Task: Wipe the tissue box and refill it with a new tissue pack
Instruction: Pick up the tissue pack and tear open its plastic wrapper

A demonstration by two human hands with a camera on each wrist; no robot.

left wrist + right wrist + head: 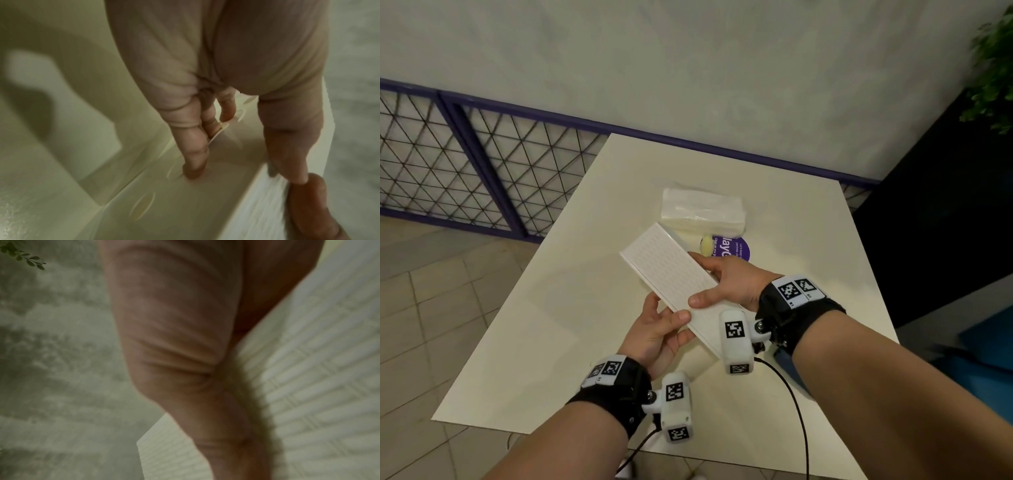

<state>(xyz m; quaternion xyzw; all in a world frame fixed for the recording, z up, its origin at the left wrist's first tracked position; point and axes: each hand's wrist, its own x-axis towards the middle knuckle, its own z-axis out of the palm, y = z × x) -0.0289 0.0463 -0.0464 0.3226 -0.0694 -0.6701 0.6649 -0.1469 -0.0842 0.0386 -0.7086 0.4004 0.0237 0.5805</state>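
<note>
I hold a white tissue box with a brick-like embossed face tilted in the air above the table. My left hand grips its near end, thumb on top and fingers beneath; in the left wrist view those fingers press on the smooth underside of the box. My right hand grips the right side, thumb on the near edge and fingers along the far edge. The right wrist view shows the patterned face of the box beside my thumb. A new tissue pack in clear wrap lies on the table behind.
A yellow cloth and a round purple sticker lie just behind the box. The cream table stands against a wall, with a purple mesh fence to the left. A plant and dark seating are on the right.
</note>
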